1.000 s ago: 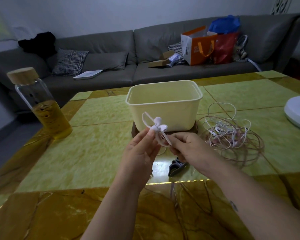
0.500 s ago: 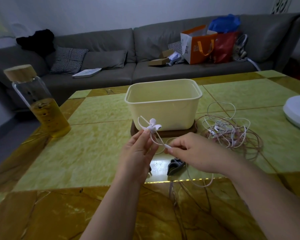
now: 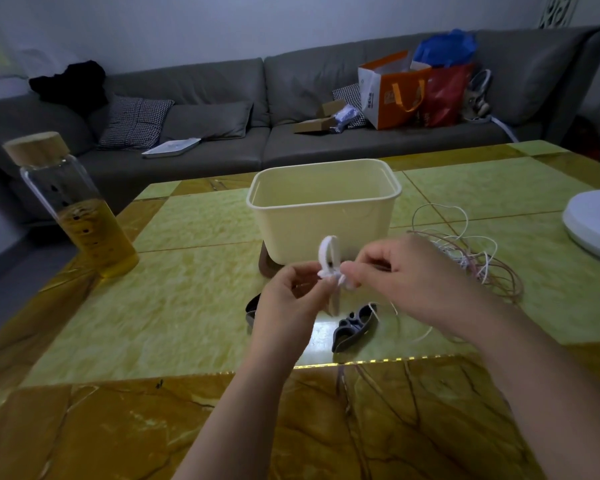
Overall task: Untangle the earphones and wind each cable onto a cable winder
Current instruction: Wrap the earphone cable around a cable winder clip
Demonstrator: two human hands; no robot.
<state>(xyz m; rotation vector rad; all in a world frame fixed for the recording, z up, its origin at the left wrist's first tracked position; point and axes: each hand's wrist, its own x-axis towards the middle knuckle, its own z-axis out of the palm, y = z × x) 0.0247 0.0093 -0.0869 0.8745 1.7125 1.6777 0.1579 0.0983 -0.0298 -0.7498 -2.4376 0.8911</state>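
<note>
Left hand [image 3: 291, 292] pinches the white winder [image 3: 330, 271] between thumb and fingertips, held above the table [image 3: 187, 306] in front of the cream tub [image 3: 323, 209]; right hand [image 3: 406, 275] is closed in a pinch on the white cable [image 3: 395, 308] right at the winder, its fingertips almost meeting the left's

Change noted: half a second back the right hand sat lower and out to the side, drawing the cable away in a taut line; it has now come up and in to the winder, and a white loop stands upright above the pinch; reads as one turn being laid on, judged, not confirmed

Slack runs down from the right hand and curves over the table near the grey winder [image 3: 354, 323], which lies unused; a second dark winder is partly hidden behind the left wrist

Tangle of earphones [image 3: 475, 261] lies on the table to the right of the tub, white and pinkish strands mixed; the task is early, with most cable still unwound from the heap

Risk: the trailing slack may snag in the heap on the next pull
</note>
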